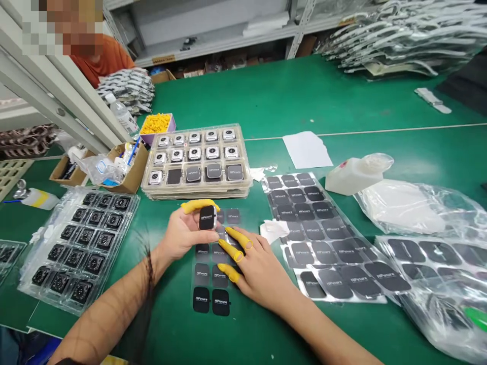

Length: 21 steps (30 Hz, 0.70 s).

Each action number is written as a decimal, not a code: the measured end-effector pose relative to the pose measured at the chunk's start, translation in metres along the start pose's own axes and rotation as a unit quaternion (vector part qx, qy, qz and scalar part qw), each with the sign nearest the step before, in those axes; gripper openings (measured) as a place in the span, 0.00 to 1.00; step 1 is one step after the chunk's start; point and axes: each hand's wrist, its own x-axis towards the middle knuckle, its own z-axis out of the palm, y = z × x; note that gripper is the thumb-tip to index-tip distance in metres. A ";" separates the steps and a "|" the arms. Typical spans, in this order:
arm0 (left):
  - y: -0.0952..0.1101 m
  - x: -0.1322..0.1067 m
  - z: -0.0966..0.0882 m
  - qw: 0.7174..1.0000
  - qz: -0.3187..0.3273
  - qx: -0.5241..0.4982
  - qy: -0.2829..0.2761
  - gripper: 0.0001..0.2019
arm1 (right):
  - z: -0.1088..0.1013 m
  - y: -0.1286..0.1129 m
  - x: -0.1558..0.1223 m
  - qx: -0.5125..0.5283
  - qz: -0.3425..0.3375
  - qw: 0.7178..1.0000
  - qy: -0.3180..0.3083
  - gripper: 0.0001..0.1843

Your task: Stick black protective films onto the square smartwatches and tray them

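Observation:
My left hand (pixel 184 234) is closed round a small square watch body (pixel 207 218) with a black face, its yellow-capped forefinger curled over the top. My right hand (pixel 255 268) lies beside it with yellow-capped fingers stretched out, fingertips resting on a sheet of black screen stickers (pixel 211 284) on the green table. The watch body hovers just above the top of that sheet.
A stack of clear trays with watch bodies (pixel 196 162) stands behind my hands. Another tray of watch bodies (pixel 78 243) lies at the left. More sticker sheets (pixel 323 238) and plastic bags (pixel 418 208) lie at the right. A white bottle (pixel 353 175), cardboard boxes and a person in orange (pixel 104 58) are farther back.

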 end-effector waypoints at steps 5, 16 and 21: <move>0.061 0.045 -0.078 0.859 0.129 0.489 0.081 0.29 | 0.001 0.002 -0.002 -0.007 -0.016 1.000 0.015 0.21; 0.091 0.080 -0.130 0.641 -0.030 0.763 -0.081 0.16 | 0.014 0.010 -0.009 0.000 -0.032 0.998 0.046 0.20; 0.108 0.094 -0.125 0.639 -0.039 0.762 -0.096 0.14 | 0.015 0.009 -0.010 0.016 -0.029 0.998 0.049 0.20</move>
